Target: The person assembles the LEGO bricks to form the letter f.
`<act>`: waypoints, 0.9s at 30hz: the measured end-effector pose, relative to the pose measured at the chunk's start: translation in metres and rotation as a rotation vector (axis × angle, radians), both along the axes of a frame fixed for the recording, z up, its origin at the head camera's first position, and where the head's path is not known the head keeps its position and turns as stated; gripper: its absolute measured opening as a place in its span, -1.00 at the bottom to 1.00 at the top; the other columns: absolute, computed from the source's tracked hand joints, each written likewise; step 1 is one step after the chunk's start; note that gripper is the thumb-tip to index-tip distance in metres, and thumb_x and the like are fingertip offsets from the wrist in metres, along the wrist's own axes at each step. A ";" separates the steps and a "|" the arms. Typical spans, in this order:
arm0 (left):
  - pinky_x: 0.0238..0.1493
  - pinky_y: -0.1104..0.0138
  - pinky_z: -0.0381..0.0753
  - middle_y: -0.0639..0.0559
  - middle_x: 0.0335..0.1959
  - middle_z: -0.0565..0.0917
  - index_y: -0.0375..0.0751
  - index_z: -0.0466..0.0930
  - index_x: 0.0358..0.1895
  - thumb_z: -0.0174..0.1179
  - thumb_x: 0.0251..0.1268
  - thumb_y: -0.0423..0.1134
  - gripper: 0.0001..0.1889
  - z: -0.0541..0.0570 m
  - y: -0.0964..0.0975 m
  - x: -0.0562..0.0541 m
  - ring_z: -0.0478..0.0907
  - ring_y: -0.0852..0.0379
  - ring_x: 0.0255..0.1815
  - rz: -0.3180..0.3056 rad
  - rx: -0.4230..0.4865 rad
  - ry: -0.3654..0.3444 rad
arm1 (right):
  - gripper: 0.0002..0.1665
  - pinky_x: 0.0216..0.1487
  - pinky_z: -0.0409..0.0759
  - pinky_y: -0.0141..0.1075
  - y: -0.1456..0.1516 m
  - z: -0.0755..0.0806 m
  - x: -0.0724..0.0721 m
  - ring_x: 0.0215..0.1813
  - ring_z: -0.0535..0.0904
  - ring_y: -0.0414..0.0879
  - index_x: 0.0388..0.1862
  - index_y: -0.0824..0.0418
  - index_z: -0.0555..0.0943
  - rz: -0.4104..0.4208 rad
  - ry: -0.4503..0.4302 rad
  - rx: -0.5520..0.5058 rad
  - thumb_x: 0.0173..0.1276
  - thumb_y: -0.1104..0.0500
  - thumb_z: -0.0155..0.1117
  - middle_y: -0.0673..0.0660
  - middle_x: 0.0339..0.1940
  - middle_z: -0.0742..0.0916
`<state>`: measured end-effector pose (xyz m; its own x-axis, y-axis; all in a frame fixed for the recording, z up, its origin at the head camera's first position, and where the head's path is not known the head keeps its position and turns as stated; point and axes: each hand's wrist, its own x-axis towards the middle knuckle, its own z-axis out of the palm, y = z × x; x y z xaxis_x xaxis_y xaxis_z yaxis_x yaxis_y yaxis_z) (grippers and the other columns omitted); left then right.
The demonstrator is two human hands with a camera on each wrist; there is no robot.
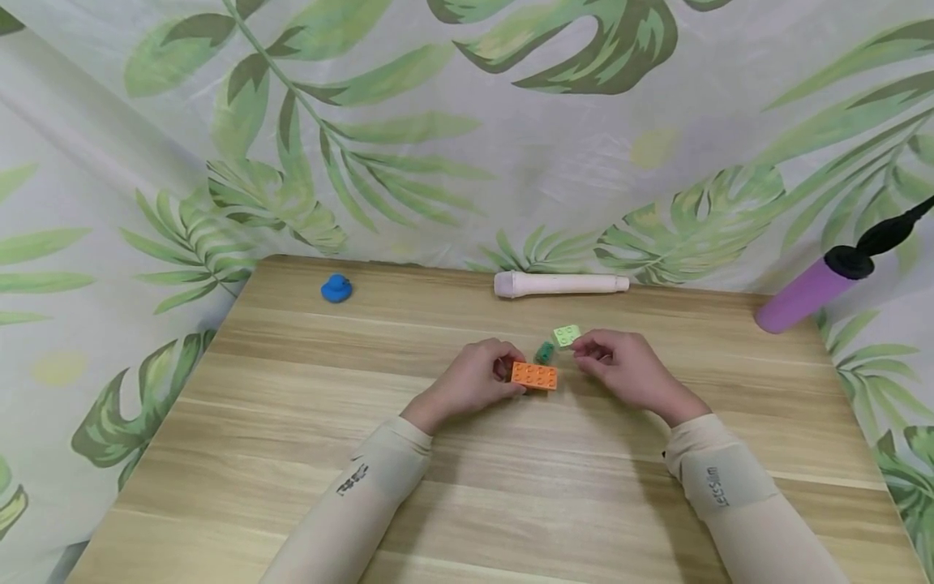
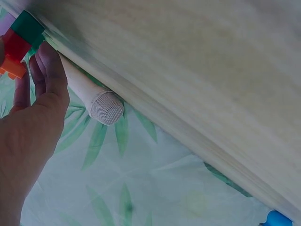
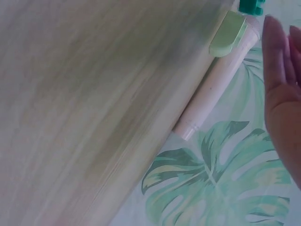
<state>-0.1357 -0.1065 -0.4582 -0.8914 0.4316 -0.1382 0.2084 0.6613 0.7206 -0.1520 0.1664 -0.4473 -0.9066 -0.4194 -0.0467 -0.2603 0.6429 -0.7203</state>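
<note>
My left hand (image 1: 470,377) holds an orange toy brick (image 1: 534,375) with two rows of studs, thumb on the near side and fingers on the far side. Below the orange one, the left wrist view shows a red brick (image 2: 17,44) and a dark green brick (image 2: 27,27) stacked in line with it. A small green brick (image 1: 545,352) lies just beyond the orange one. My right hand (image 1: 627,365) is bent beside a pale green brick (image 1: 566,336), fingertips right at its edge. In the right wrist view a gap shows between those fingers and the pale green brick (image 3: 228,35).
A pale pink microphone (image 1: 560,284) lies along the table's back edge. The blue rubber duck (image 1: 336,289) sits at the back left. At the back right stands a purple cylinder with a black top (image 1: 806,294). Leaf-patterned cloth (image 1: 540,162) hangs behind the wooden table (image 1: 292,389).
</note>
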 end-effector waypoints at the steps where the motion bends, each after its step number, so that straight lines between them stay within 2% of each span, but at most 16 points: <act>1: -0.12 0.30 0.59 0.06 -0.18 0.67 -0.14 0.72 0.06 0.54 0.27 -0.24 -0.67 0.001 0.000 0.000 0.58 0.10 -0.18 0.002 -0.003 -0.001 | -0.77 -0.01 0.73 -0.13 -0.001 0.000 -0.001 -0.10 0.73 -0.06 0.08 0.31 0.75 0.002 0.010 0.004 0.50 0.29 0.37 0.10 -0.15 0.83; 5: -0.12 0.31 0.58 0.06 -0.18 0.66 -0.15 0.72 0.08 0.55 0.28 -0.22 -0.65 0.002 -0.002 -0.001 0.57 0.10 -0.18 0.005 -0.021 -0.001 | -0.70 0.01 0.73 -0.05 -0.005 -0.002 -0.005 -0.04 0.74 0.01 0.15 0.32 0.70 0.013 0.041 0.022 0.48 0.32 0.38 0.21 0.00 0.80; 8: -0.13 0.32 0.59 0.06 -0.19 0.65 -0.15 0.71 0.08 0.54 0.29 -0.21 -0.65 0.002 -0.004 -0.001 0.57 0.11 -0.19 0.004 -0.025 0.001 | -0.62 0.05 0.72 0.00 -0.011 -0.002 -0.010 0.01 0.73 0.04 0.23 0.28 0.67 0.034 0.058 0.037 0.47 0.29 0.40 0.22 0.11 0.76; 12: -0.13 0.31 0.60 0.05 -0.19 0.66 -0.16 0.71 0.08 0.54 0.29 -0.22 -0.65 0.001 -0.006 -0.001 0.58 0.11 -0.19 -0.009 -0.017 0.015 | -0.57 0.21 0.64 0.10 -0.021 -0.002 -0.018 0.17 0.66 0.13 0.28 0.23 0.66 0.082 0.115 0.091 0.46 0.22 0.44 0.19 0.19 0.72; 17: -0.14 0.31 0.60 0.05 -0.21 0.65 -0.15 0.71 0.09 0.53 0.30 -0.23 -0.66 -0.002 -0.009 -0.001 0.59 0.10 -0.19 -0.023 -0.008 0.026 | -0.56 0.45 0.42 0.22 -0.035 -0.004 -0.028 0.39 0.53 0.23 0.22 0.17 0.69 0.135 0.194 0.172 0.40 0.13 0.52 0.20 0.26 0.69; 23: -0.13 0.31 0.60 0.06 -0.21 0.65 -0.15 0.71 0.07 0.52 0.31 -0.24 -0.68 -0.003 -0.010 0.001 0.60 0.08 -0.17 -0.021 -0.002 0.012 | -0.58 0.45 0.36 0.30 -0.049 -0.008 -0.034 0.40 0.51 0.24 0.17 0.16 0.73 0.166 0.196 0.219 0.37 0.10 0.53 0.20 0.27 0.70; 27: -0.13 0.32 0.60 0.07 -0.20 0.65 -0.15 0.71 0.08 0.52 0.31 -0.24 -0.67 -0.003 -0.010 0.003 0.60 0.09 -0.18 -0.017 0.000 0.010 | -0.64 0.44 0.37 0.29 -0.055 -0.012 -0.036 0.40 0.52 0.22 0.11 0.14 0.75 0.172 0.186 0.257 0.37 0.10 0.52 0.19 0.27 0.71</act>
